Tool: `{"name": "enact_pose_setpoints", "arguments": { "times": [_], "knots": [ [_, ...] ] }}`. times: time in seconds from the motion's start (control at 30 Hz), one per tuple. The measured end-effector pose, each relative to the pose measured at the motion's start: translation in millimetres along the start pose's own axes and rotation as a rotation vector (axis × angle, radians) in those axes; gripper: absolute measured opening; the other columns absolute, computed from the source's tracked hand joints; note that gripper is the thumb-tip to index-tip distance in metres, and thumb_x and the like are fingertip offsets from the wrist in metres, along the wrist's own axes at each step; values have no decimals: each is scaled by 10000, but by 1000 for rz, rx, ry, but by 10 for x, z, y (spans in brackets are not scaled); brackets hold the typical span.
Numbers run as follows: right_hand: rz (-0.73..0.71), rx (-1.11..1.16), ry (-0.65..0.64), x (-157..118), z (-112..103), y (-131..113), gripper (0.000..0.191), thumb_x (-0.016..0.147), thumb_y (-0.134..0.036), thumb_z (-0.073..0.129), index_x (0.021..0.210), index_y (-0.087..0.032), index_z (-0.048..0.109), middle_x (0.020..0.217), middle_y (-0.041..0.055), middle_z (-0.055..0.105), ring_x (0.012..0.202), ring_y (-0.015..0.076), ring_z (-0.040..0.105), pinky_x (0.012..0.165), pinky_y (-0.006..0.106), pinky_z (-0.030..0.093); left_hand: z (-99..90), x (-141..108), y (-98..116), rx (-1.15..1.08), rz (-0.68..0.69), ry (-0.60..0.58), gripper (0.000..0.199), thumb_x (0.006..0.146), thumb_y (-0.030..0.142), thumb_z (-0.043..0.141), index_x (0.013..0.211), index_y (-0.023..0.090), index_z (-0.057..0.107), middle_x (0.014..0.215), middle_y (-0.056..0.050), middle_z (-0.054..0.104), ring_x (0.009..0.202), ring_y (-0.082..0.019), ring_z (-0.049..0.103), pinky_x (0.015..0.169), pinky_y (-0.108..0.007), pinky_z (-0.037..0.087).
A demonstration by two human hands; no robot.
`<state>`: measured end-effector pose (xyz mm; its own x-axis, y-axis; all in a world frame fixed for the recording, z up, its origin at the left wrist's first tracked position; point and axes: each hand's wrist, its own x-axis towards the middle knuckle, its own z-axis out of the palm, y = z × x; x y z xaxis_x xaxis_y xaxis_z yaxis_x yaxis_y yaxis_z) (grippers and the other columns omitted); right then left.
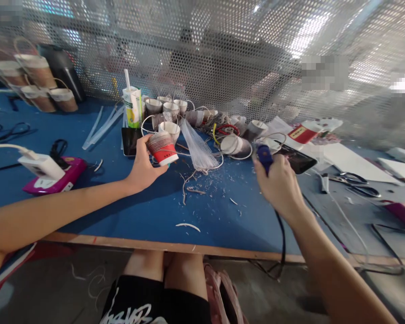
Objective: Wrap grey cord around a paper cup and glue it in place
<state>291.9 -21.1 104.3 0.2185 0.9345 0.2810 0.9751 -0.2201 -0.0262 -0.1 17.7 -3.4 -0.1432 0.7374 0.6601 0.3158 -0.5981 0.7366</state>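
Note:
My left hand (143,166) is closed around a red paper cup (165,154), tilted above the table, with grey cord wound about its upper part. In my right hand (283,182) is a blue corded glue gun (264,157), its black cable hanging over the table edge. Its nozzle is hard to make out. Behind my left hand stand several white cups (170,108) partly wrapped in cord. A bundle of clear strands (197,146) fans out between my hands. Near the glue gun, a cup (235,145) lies on its side.
Clear glue sticks (103,126) lie left of a drink carton (132,105). A magenta power strip (67,175) holds a white charger. Scissors (354,180) rest at right near a phone (297,157). Cord scraps (195,191) litter the blue table (131,216). Perforated metal mesh (222,54) rises behind.

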Motion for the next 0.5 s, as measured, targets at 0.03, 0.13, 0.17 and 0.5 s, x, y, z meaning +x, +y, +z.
{"name": "enact_pose_setpoints", "arguments": {
  "times": [0.03, 0.13, 0.17, 0.5],
  "knots": [
    [-1, 24, -4, 31, -52, 58, 467, 990, -398, 367, 1169, 3, 526, 1093, 295, 613, 1057, 391, 640, 853, 454, 500, 0, -3, 2, 1, -2, -3, 775, 575, 149, 776, 1238, 230, 384, 1208, -85, 473, 1119, -254, 536, 948, -460, 501],
    [55, 11, 11, -1, -153, 184, 518, 995, -415, 302, 1160, 16, 537, 1112, 324, 610, 1093, 424, 617, 886, 482, 478, 0, -5, 3, 7, -2, -1, 770, 572, 140, 773, 1234, 233, 392, 1197, -79, 476, 1106, -250, 541, 951, -461, 499],
    [89, -16, 0, -46, -154, 199, 543, 992, -424, 294, 1178, 32, 523, 1127, 342, 597, 1072, 435, 624, 869, 490, 482, 1, -4, 1, 3, -1, -3, 771, 568, 134, 772, 1234, 234, 394, 1194, -77, 474, 1107, -252, 540, 956, -464, 496],
    [-28, -268, -204, -273, 88, 22, 487, 900, -318, 547, 1157, 96, 540, 1114, 373, 558, 1044, 449, 631, 772, 490, 539, 2, -16, 0, -55, -48, -93, 781, 579, 132, 757, 1251, 248, 375, 1256, -91, 448, 1143, -272, 526, 975, -494, 495]
  ]
}}
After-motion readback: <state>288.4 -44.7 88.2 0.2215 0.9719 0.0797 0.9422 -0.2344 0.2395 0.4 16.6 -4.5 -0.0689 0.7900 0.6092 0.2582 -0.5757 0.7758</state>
